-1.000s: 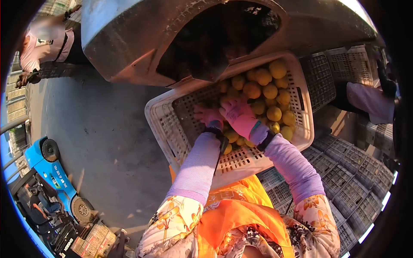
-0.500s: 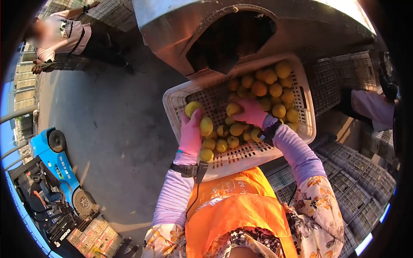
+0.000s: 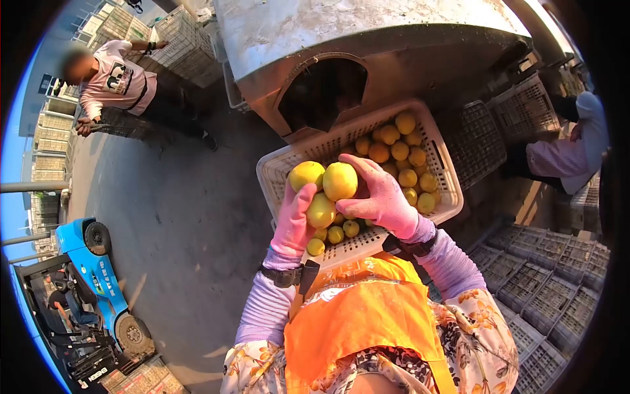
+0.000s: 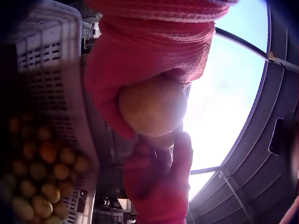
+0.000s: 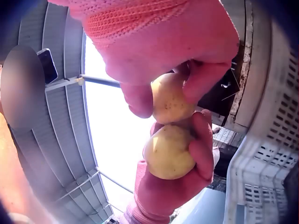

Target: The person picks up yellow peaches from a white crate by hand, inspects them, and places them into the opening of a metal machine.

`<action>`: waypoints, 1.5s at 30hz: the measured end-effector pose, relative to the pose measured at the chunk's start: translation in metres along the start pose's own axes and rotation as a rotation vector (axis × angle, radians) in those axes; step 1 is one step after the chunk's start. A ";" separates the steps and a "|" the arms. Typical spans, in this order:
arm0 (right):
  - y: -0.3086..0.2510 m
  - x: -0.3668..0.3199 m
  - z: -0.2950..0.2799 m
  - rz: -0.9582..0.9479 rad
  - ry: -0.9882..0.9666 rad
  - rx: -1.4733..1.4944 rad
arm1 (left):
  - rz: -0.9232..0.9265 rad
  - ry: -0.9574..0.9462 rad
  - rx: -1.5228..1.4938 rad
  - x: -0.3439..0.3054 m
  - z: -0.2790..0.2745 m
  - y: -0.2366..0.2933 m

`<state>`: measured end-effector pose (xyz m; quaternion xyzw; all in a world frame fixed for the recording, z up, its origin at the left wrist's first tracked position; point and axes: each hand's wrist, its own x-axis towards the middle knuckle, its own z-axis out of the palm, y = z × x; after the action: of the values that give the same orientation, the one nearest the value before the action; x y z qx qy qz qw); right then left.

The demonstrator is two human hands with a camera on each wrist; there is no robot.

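Observation:
In the head view both hands wear pink gloves and are raised over a white plastic crate [image 3: 446, 164]. My left hand [image 3: 289, 223] grips two round yellow fruits, an upper fruit [image 3: 306, 175] and a lower fruit [image 3: 321, 211]. Thumb and fingers of my right hand [image 3: 386, 202] pinch another yellow fruit [image 3: 340, 181], held close against the left hand's pair. The right wrist view shows this pinched fruit [image 5: 173, 99] just above a left-hand fruit [image 5: 169, 152]. Below the hands, more yellow and orange fruits [image 3: 399, 151] lie in the crate, mostly towards its right side.
A metal machine [image 3: 367, 46] with a dark opening [image 3: 321, 92] stands at the crate's far side. One person [image 3: 125, 85] stands at far left beside stacked crates [image 3: 184, 43]; another person [image 3: 571, 151] is at right. A blue forklift [image 3: 98, 269] is at lower left, more crates [image 3: 545, 289] at lower right.
Both hands have come up out of the crate with fruits and moved together. The left hand has moved right and the right hand's fruit now sits beside the left's pair. The head view has shifted.

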<state>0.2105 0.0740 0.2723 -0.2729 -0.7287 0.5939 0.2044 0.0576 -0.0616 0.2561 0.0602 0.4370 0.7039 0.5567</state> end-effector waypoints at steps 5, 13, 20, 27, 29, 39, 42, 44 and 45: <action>-0.004 0.017 0.013 -0.118 0.145 -0.212 | 0.074 -0.009 0.057 0.013 -0.005 0.009; -0.001 0.045 0.030 -0.187 0.120 -0.226 | 0.030 0.063 -0.125 0.031 -0.036 0.007; 0.004 0.059 0.036 -0.197 0.339 -0.323 | 0.103 0.040 -0.043 0.036 -0.016 0.022; 0.104 0.183 0.042 -0.347 0.596 -0.905 | -0.106 -0.083 -0.050 0.029 -0.039 0.029; 0.110 0.203 0.044 -0.450 0.672 -0.922 | -0.143 -0.107 -0.018 0.031 -0.049 0.029; -0.010 0.050 0.035 -0.231 0.073 -0.432 | 0.112 -0.245 0.361 0.050 -0.024 0.031; 0.005 0.072 0.039 -0.233 0.323 -0.594 | -0.047 -0.126 0.097 0.057 -0.018 0.032; 0.046 0.114 0.039 -0.291 0.524 -0.757 | -0.100 -0.108 -0.092 0.060 -0.024 0.030; 0.076 0.140 0.044 -0.307 0.573 -0.878 | -0.127 -0.094 -0.186 0.061 -0.030 0.026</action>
<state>0.0880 0.1414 0.1853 -0.3740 -0.8547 0.0991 0.3460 -0.0013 -0.0274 0.2310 0.0136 0.3462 0.7009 0.6234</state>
